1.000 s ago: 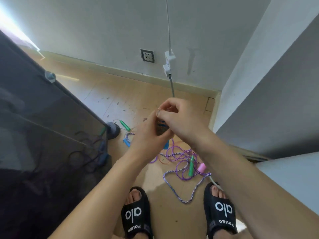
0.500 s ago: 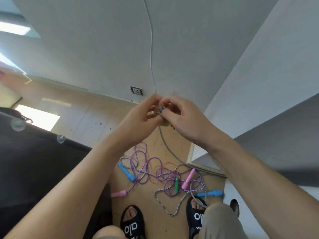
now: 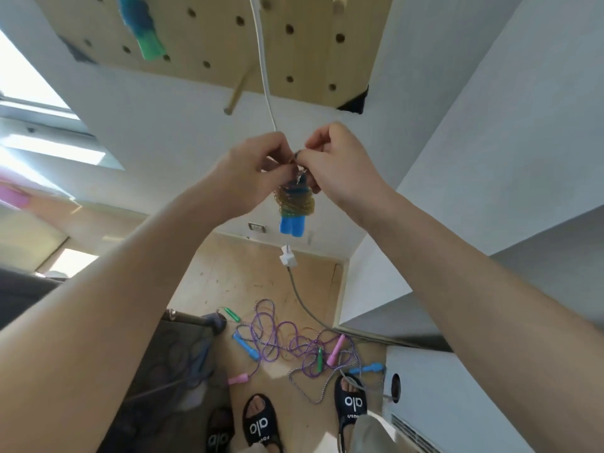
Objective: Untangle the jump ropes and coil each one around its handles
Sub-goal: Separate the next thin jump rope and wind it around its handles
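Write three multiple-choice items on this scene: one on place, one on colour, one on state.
1. Where does the tangle of loose ropes lie?
A. on the floor by the feet
B. on the pegboard
C. over one arm

2. What colour are the handles of the coiled rope?
A. pink
B. blue
C. green

3. How is the coiled rope held?
A. left hand alone
B. lying on the floor
C. both hands

Key: 1 A, it lies beside the sandals; 2 B, blue ends stick out below the coil; 3 C, left hand and right hand grip its top.
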`<state>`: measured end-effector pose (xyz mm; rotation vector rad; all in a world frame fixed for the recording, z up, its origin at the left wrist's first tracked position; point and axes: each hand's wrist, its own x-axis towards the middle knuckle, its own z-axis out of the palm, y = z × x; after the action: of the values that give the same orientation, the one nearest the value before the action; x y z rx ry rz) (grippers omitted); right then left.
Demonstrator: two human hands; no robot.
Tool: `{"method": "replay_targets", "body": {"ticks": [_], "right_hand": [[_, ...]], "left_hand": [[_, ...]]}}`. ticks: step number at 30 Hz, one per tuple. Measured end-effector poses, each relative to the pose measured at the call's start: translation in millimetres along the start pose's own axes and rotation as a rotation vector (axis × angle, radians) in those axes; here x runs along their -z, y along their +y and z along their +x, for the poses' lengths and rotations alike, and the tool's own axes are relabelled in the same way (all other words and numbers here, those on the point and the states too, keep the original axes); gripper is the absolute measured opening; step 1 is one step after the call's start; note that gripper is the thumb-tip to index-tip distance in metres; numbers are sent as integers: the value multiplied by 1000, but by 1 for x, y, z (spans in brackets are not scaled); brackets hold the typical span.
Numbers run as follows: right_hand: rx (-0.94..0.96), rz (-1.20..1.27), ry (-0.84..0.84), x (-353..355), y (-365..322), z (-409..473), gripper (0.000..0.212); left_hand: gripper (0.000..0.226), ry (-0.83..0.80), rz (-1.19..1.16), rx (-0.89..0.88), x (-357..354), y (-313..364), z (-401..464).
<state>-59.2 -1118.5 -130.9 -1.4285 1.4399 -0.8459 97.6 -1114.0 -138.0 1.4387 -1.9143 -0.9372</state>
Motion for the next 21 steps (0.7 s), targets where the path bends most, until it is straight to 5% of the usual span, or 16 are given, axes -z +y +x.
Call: {"method": "replay_targets", "body": {"ticks": [15, 21], "right_hand": [[197, -169, -80, 18, -84, 27, 11], [286, -195, -54, -4, -109, 42, 8]], "left_hand": [[15, 291, 171, 178, 57, 63, 25], [18, 288, 194, 230, 98, 57, 32]]}}
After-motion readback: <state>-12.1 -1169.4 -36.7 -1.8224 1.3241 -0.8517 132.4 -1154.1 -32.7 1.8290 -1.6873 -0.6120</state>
